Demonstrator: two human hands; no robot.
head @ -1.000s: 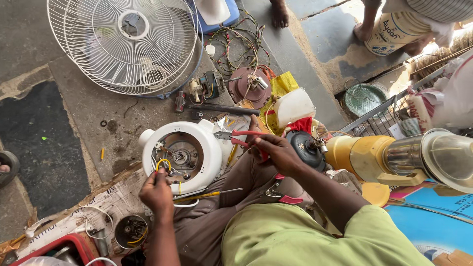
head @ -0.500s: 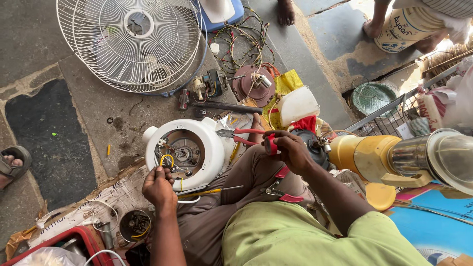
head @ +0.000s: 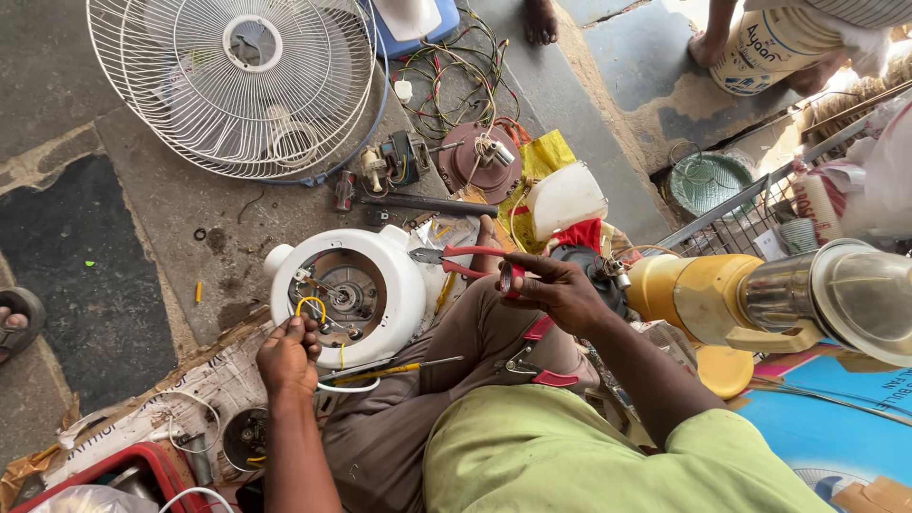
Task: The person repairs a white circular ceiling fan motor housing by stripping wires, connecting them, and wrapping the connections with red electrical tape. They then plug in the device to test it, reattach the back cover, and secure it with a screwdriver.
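The right hand [head: 560,290] is closed around the red handles of a pair of pliers [head: 465,261], whose metal nose points left toward the white motor housing [head: 347,294] and ends just at its rim. The left hand [head: 285,356] pinches a yellow wire [head: 312,306] that loops up out of the housing's open centre, fingers drawn tight on it at the lower edge of the opening. The housing itself rests against the person's knee, tilted so its round cavity and the metal parts inside face upward.

Across the brown trousers lies a thin screwdriver [head: 399,369] with a yellow handle, and a second red-handled tool [head: 537,366] sits on the thigh near the right forearm. To the right a yellow and steel appliance body [head: 760,294] lies on its side.

Farther out on the concrete floor a white wire fan guard [head: 237,81] lies flat, with a tangle of coloured wires [head: 456,76] and a brown round motor part [head: 480,161] beside it. Another person's bare feet [head: 541,19] stand at the top edge.
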